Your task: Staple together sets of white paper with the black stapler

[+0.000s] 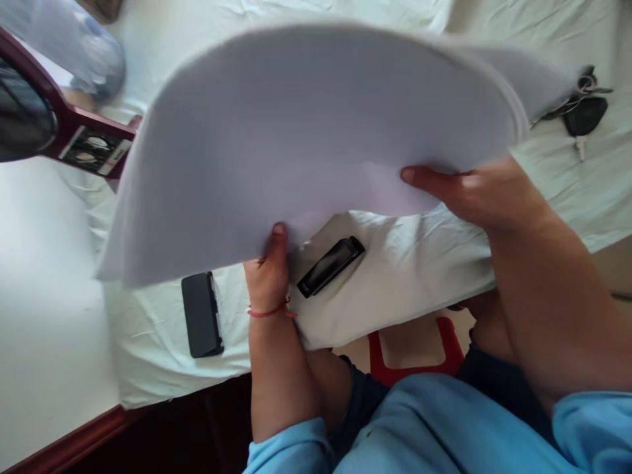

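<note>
A large stack of white paper sheets (pixel 306 125) arches above the table, held at its near edge. My left hand (pixel 269 266) grips the lower left part, thumb on top and fingers hidden beneath. Further right, my right hand (pixel 474 191) clasps the same edge with its thumb pressed on the upper face; its other fingers are out of sight underneath. Between my hands a black stapler (pixel 330 266) lies on the cloth, apart from both. The far rim of the paper is slightly blurred.
A pale cloth (pixel 395 283) covers the table. A dark phone (pixel 202 316) lies left of my left hand, and keys (pixel 585 115) rest at the far right. A dark red framed object (pixel 64 122) and a plastic bag (pixel 93 49) are at the upper left. A red stool (pixel 415 368) shows below.
</note>
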{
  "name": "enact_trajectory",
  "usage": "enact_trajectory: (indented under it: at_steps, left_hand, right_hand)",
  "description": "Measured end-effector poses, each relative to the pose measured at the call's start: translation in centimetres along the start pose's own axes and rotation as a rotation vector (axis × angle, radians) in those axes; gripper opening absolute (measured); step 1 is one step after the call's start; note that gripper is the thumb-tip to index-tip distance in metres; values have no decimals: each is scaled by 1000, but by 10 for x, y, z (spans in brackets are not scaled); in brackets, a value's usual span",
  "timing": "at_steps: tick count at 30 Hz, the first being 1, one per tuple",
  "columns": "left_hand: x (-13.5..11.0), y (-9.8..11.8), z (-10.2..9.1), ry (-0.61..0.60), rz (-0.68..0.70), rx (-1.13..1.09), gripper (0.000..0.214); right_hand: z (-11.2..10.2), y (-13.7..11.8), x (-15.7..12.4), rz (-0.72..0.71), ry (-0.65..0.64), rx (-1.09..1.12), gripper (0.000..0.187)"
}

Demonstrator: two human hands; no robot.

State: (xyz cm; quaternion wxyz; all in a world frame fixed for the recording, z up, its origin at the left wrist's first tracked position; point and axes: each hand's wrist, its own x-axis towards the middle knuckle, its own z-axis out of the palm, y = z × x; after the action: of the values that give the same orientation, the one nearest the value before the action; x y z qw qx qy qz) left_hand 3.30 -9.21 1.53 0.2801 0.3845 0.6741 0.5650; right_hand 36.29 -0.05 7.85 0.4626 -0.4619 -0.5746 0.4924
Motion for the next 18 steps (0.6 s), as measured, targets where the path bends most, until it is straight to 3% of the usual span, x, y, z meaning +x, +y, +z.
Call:
enact_trajectory:
  at_steps: [4,7,11,14,18]
  left_hand:
    - [-7,14,15,40,-26,-114,57]
    - [-9,19,17,37,-78,-185,64]
    - [-12,25,15,7,-175,-79,74]
    - [-13,32,18,-87,-232,-14,67]
    - [-12,38,21,-119,-207,-65,58]
  right_hand:
    - [2,-3,3,-9,-77,15,25]
    - [5,-5,3,-37,-10,128,21]
    - [7,-3,4,-32,65,168,19]
    - [5,-1,5,-4,74,203,25]
    - [4,1,5,134,-37,275,25]
